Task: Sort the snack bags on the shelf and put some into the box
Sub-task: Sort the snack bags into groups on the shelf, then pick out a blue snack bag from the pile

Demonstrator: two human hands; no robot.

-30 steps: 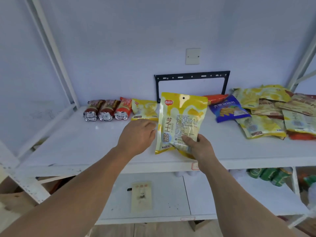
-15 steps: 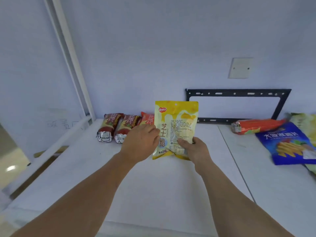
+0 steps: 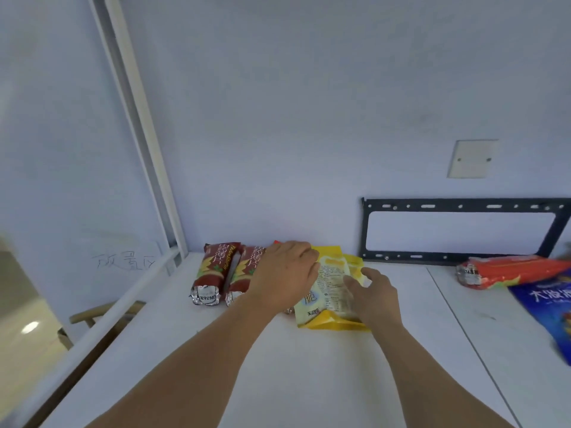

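Two hands are on the yellow snack bag (image 3: pixel 332 288), which lies on the white shelf (image 3: pixel 278 366) toward its far side, near the wall. The left hand (image 3: pixel 285 273) sits at the bag's left edge with fingers curled over it, though whether they actually grip it is hidden behind the knuckles. The right hand (image 3: pixel 375 291) rests on the bag's right side, fingers loosely spread and fairly straight on the wrapper. Just left of the bag, two dark red packs (image 3: pixel 227 271) lie side by side, foil ends facing near, the nearer one partly under the left hand. Far right, an orange pack (image 3: pixel 513 270) lies beside a blue bag (image 3: pixel 547 310) at the frame edge. A black metal bracket (image 3: pixel 460 230) leans on the wall behind.
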